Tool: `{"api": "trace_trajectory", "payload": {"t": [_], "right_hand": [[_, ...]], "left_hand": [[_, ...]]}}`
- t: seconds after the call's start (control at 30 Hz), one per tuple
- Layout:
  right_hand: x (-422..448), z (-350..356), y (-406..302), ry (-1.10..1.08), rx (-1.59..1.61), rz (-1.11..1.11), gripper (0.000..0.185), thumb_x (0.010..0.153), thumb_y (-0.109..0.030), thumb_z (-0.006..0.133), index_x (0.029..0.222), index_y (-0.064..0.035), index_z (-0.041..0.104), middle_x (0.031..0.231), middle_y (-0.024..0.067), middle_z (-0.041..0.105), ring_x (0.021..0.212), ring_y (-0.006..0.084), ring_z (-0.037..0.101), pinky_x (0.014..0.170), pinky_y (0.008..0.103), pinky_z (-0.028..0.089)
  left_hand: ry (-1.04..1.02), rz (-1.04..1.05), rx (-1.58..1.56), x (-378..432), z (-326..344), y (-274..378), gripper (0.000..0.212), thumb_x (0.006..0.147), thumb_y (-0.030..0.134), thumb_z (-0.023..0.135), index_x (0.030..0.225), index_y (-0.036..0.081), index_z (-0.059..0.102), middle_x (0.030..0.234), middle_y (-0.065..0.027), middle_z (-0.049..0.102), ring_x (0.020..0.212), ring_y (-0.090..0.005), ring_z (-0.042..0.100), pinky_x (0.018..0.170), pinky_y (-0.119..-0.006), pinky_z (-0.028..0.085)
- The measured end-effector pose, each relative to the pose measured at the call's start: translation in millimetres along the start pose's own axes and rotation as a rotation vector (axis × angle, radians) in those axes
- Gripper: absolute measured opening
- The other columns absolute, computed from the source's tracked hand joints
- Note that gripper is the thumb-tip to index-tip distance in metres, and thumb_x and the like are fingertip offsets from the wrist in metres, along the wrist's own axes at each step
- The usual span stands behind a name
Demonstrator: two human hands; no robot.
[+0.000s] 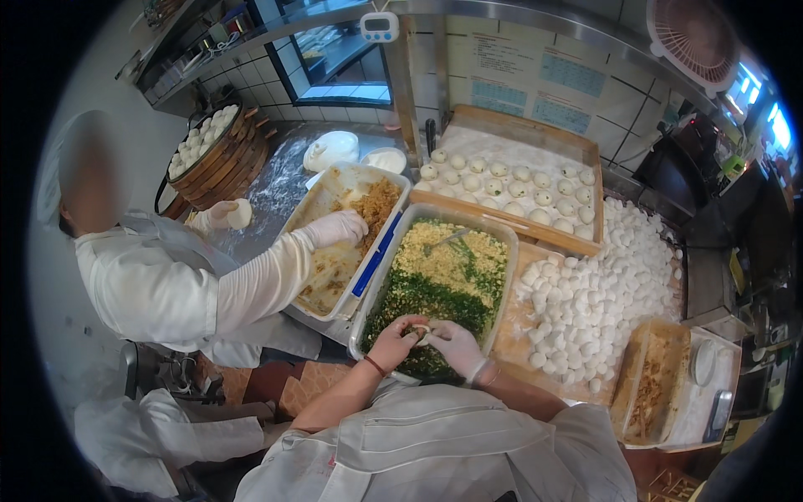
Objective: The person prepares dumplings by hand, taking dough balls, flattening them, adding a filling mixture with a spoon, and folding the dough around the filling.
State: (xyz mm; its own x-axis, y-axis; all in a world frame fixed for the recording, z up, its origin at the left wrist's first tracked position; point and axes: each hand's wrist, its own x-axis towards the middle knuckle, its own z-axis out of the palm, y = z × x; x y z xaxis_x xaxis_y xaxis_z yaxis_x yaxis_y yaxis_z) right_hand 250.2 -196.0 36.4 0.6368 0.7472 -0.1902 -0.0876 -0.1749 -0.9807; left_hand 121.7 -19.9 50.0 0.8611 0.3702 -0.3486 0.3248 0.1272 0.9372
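My bare left hand [394, 344] and my gloved right hand [458, 349] meet over the near end of a plastic tub [509, 276]. Between their fingertips is a small dough wrapper [424, 335], its pale rim pinched by both hands. Some dark filling seems to show inside it, though fingers hide most. Chopped greens [433, 295] fill the tub's nearer part, and yellow crumbled filling [433, 248] its far part. A metal spoon [446, 240] lies in the yellow filling.
A wooden tray [521, 125] of filled buns stands behind the tub. Floured dough pieces [590, 301] are heaped at right, near another plastic container [652, 383]. At left, a co-worker [150, 270] reaches into a tub of brown filling [379, 207]. Bamboo steamers [219, 163] stand beyond.
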Motion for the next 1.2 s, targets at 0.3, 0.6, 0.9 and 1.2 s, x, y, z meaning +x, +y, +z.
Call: {"api": "trace_trajectory", "payload": {"t": [0.3, 0.6, 0.9, 1.2], "right_hand": [[-1.2, -0.9, -3.0, -0.051, -0.132, -0.165, 0.014, 0.110, -0.013, 0.079, 0.116, -0.0009, 0.079, 0.102, 0.0120, 0.078, 0.098, 0.0263, 0.077, 0.090, 0.0395, 0.061], [6.8, -1.8, 14.1, 0.009, 0.096, 0.076, 0.020, 0.108, -0.013, 0.079, 0.122, 0.0012, 0.078, 0.103, 0.0133, 0.081, 0.102, 0.0242, 0.080, 0.093, 0.0363, 0.062], [8.9, -0.2, 23.6, 0.070, -0.231, -0.164, 0.022, 0.109, -0.014, 0.080, 0.127, -0.0006, 0.079, 0.109, 0.0147, 0.082, 0.106, 0.0249, 0.081, 0.093, 0.0381, 0.062], [10.6, 6.5, 25.7, 0.004, -0.079, -0.064, 0.015, 0.108, -0.011, 0.078, 0.118, 0.0002, 0.077, 0.105, 0.0168, 0.082, 0.099, 0.0318, 0.080, 0.092, 0.0407, 0.062]], "left_hand": [[-0.091, 0.217, 0.388, -3.0, 1.6, -5.5, 0.064, 0.104, -0.006, 0.068, 0.166, 0.009, 0.063, 0.152, -0.0160, 0.074, 0.140, -0.0265, 0.070, 0.122, -0.041, 0.054], [-0.080, -0.048, -0.248, -2.3, -5.1, -0.9, 0.058, 0.110, -0.004, 0.063, 0.167, 0.006, 0.061, 0.141, -0.0055, 0.072, 0.133, -0.0198, 0.069, 0.120, -0.042, 0.058], [0.002, -0.221, -0.423, 2.3, -9.7, -8.5, 0.041, 0.119, 0.005, 0.056, 0.158, 0.005, 0.070, 0.132, 0.0009, 0.068, 0.121, -0.0132, 0.068, 0.113, -0.038, 0.063], [-0.011, 0.034, -0.007, 6.1, -4.8, -22.0, 0.045, 0.110, -0.002, 0.060, 0.153, 0.004, 0.072, 0.139, -0.0069, 0.076, 0.128, -0.0179, 0.072, 0.110, -0.032, 0.060]]}}
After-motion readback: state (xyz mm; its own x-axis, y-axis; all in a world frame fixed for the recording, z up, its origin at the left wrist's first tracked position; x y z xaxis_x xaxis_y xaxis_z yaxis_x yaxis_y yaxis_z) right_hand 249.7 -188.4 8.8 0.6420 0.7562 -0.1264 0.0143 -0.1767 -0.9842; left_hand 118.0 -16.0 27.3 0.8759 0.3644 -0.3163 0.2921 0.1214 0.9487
